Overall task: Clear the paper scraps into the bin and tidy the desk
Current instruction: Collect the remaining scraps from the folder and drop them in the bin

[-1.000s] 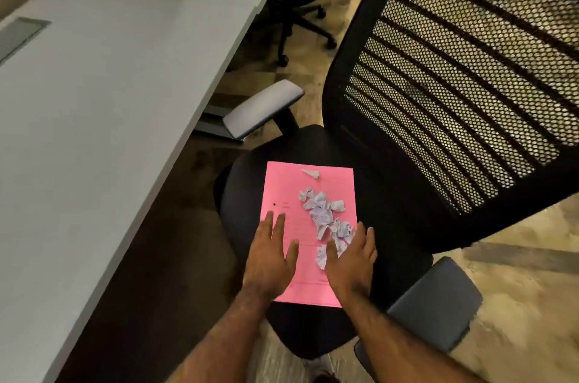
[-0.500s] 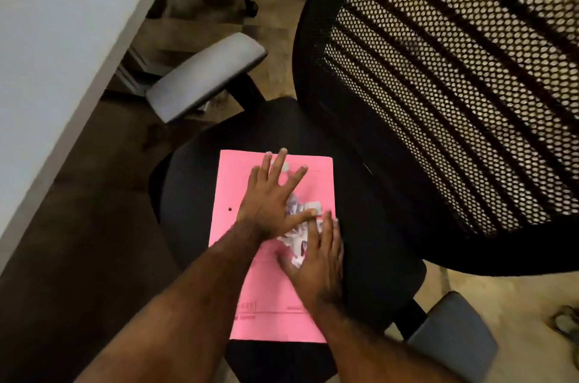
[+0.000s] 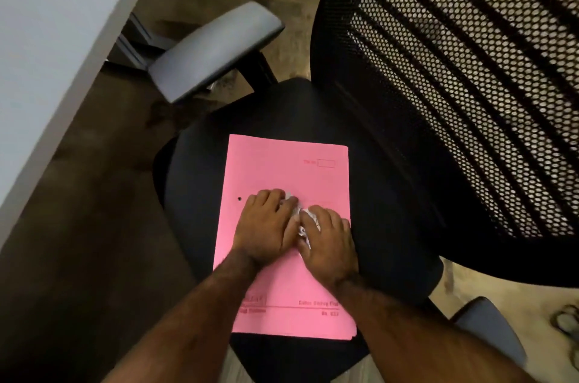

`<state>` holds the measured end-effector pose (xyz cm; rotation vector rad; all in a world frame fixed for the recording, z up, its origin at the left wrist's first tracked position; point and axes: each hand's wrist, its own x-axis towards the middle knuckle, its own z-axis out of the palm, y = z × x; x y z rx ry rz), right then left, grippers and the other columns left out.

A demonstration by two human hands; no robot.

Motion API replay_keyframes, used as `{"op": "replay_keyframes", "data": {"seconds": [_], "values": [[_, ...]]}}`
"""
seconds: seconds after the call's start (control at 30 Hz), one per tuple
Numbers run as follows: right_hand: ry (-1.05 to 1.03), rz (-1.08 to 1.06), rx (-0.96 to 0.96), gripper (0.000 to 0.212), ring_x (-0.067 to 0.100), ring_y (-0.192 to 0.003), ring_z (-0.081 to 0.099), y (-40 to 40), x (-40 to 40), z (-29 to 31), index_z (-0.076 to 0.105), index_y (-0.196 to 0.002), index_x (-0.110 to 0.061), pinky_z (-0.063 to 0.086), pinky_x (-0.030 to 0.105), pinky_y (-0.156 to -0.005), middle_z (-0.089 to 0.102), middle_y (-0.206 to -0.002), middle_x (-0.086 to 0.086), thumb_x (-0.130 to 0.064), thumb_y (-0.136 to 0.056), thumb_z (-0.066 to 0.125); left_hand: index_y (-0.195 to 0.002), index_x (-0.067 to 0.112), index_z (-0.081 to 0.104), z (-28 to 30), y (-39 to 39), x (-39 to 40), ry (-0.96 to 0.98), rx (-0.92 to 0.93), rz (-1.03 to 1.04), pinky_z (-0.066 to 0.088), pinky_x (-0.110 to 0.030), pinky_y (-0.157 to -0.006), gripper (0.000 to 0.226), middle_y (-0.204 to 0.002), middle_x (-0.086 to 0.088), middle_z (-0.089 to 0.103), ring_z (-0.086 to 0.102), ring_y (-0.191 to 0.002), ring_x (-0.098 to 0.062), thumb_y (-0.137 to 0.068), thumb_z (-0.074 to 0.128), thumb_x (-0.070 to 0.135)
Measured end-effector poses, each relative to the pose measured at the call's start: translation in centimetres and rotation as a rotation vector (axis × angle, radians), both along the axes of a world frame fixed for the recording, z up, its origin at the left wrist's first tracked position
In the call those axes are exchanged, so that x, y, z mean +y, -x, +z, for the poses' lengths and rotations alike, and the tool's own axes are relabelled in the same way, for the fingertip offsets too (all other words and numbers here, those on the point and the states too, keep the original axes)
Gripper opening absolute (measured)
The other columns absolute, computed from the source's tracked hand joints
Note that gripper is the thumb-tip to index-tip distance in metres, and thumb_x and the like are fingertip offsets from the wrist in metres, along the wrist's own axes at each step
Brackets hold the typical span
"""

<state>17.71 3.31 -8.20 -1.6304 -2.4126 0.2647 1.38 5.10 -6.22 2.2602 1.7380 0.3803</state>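
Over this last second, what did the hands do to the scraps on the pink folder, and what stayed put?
Both hands closed in from flat and apart: the left hand and right hand now cup together over the paper scraps, which went from a loose scatter to a bunched pile between them. The pink folder stayed flat on the chair seat. The camera moved closer.

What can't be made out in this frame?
- Paper scraps: mostly covered by the left hand and right hand; count unknown.
- Bin: not in view.
- Pink folder print: too blurred to read.
- Object at the right edge: cut off, unidentifiable.
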Motion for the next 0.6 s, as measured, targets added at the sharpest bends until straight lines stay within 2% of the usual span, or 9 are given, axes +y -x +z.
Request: {"op": "replay_keyframes", "data": {"seconds": [0.1,0.27,0.37,0.43,0.47,0.53,0.6], "values": [[-0.006,0.087,0.002,0.034,0.026,-0.084,0.061,-0.1,0.4,0.2,0.054,-0.113,-0.019,0.055,0.038,-0.072,0.064,-0.108,0.005,-0.036,-0.083,0.058,-0.103,0.015,0.063,-0.2,-0.3,-1.1,-0.013,0.092,-0.001,0.047,-0.038,-0.071,0.040,-0.095,-0.007,0.065,0.055,-0.080,-0.023,-0.096,0.033,0.042],[-0.052,0.251,0.012,0.025,0.026,-0.070,0.060,-0.6,2.0,1.0,0.058,-0.102,-0.016,0.050,0.033,-0.047,0.066,-0.096,0.008,-0.034,-0.089,0.046,-0.081,0.013,0.062,0.3,-0.3,-1.0,0.068,0.109,0.040,0.047,-0.035,-0.050,0.030,-0.074,-0.007,0.065,0.056,-0.061,-0.025,-0.093,0.045,0.034],[-0.018,0.287,0.049,0.017,0.026,-0.064,0.061,-0.8,2.8,1.4,0.064,-0.095,-0.011,0.049,0.031,-0.042,0.065,-0.088,0.010,-0.027,-0.088,0.061,-0.080,0.012,0.062,0.8,-0.2,-0.8,0.113,0.065,0.137,0.041,-0.033,-0.049,0.027,-0.075,-0.008,0.067,0.058,-0.062,-0.028,-0.095,0.048,0.031],[0.020,0.259,0.094,0.015,0.028,-0.059,0.062,-0.9,3.0,1.8,0.064,-0.091,-0.008,0.050,0.033,-0.040,0.063,-0.083,0.012,-0.021,-0.085,0.069,-0.078,0.013,0.062,1.1,-0.3,-0.8,0.138,0.013,0.292,0.033,-0.031,-0.052,0.034,-0.075,-0.008,0.068,0.055,-0.062,-0.026,-0.097,0.040,0.031],[0.015,0.225,0.107,0.017,0.028,-0.057,0.061,-0.9,3.1,2.0,0.064,-0.090,-0.007,0.050,0.033,-0.039,0.063,-0.082,0.012,-0.024,-0.087,0.065,-0.076,0.013,0.062,1.3,-0.3,-0.8,0.149,-0.026,0.394,0.031,-0.030,-0.053,0.039,-0.073,-0.007,0.067,0.051,-0.058,-0.024,-0.097,0.035,0.032],[-0.011,0.127,0.148,0.026,0.028,-0.057,0.061,-0.7,3.1,2.5,0.066,-0.089,-0.007,0.051,0.032,-0.041,0.064,-0.081,0.012,-0.030,-0.091,0.055,-0.071,0.012,0.062,2.1,-0.1,-0.8,0.168,-0.145,0.597,0.034,-0.031,-0.053,0.044,-0.068,-0.010,0.066,0.050,-0.054,-0.025,-0.097,0.032,0.032],[0.011,-0.002,0.246,0.021,0.029,-0.063,0.063,0.1,3.1,3.3,0.067,-0.089,-0.005,0.052,0.032,-0.050,0.066,-0.083,0.012,-0.025,-0.092,0.059,-0.071,0.006,0.066,2.9,0.3,-1.0,0.142,-0.292,0.773,0.041,-0.033,-0.057,0.045,-0.068,-0.016,0.068,0.054,-0.056,-0.031,-0.098,0.038,0.029]]}}
